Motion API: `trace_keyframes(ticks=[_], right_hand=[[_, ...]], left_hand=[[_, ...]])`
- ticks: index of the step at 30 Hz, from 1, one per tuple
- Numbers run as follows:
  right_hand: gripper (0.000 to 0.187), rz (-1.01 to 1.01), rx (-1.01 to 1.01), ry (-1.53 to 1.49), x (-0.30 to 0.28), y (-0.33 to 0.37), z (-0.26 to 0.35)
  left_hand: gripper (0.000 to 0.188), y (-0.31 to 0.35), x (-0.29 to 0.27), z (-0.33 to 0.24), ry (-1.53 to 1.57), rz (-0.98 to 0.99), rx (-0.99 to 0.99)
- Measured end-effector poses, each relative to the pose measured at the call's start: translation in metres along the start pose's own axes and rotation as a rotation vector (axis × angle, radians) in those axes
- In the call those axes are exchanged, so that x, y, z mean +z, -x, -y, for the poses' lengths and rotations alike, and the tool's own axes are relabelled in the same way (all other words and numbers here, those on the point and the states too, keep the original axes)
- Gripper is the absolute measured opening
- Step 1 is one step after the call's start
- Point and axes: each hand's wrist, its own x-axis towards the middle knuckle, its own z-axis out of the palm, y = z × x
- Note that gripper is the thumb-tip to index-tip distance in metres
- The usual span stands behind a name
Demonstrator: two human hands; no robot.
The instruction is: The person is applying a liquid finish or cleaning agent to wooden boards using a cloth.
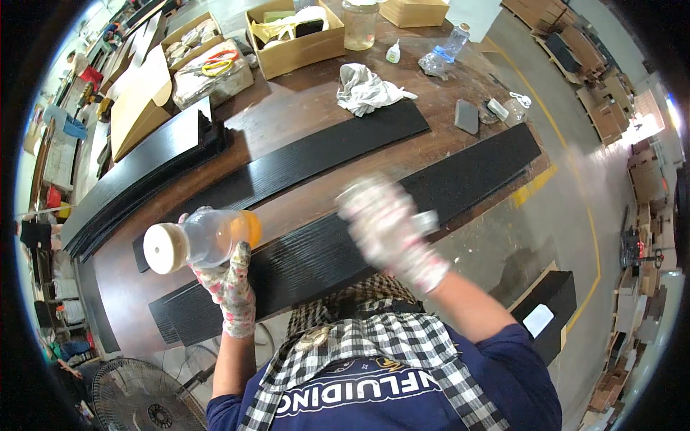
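My left hand [228,287], in a flowered work glove, is closed around a clear plastic bottle [205,233]. The bottle is tipped on its side, its white cap toward the left and amber liquid at its right end. My right hand [381,223], in a matching glove, is smeared by motion over a long black wood-grain board [302,262]. A small whitish piece [427,222] juts from beside that hand; its kind is unclear. Behind lies a second black board [309,158], with a crumpled pale cloth [366,90] at its far end.
A stack of black boards [144,169] lies at left. Along the back stand a cardboard box [298,54] of items, a glass jar [360,27], a small glue bottle [393,52] and a clear bottle [456,42]. A grey block [466,116] sits far right; a fan [144,395] stands lower left.
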Motion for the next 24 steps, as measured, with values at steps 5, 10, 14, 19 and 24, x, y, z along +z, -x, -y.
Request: trace_keyframes(ticks=[5, 10, 14, 19, 24], right_hand=[[0.039, 0.283, -0.284, -0.312, 0.014, -0.017, 0.064], [0.029, 0.013, 0.119, -0.276, -0.017, 0.031, -0.07], [0.025, -0.19, 0.376, -0.054, -0.103, 0.046, -0.177], [0.027, -0.201, 0.608, 0.4, -0.161, 0.067, -0.333], [0.036, 0.027, 0.341, -0.356, -0.136, -0.022, -0.186]], left_hand=[[0.086, 0.007, 0.015, -0.008, 0.077, 0.006, -0.03], [0.087, 0.021, 0.014, -0.015, 0.062, -0.09, -0.036], [0.086, 0.024, 0.024, -0.019, 0.049, -0.11, 0.021], [0.084, 0.029, 0.045, -0.033, 0.035, -0.156, -0.012], [0.079, 0.061, 0.048, -0.049, -0.056, -0.332, -0.241]])
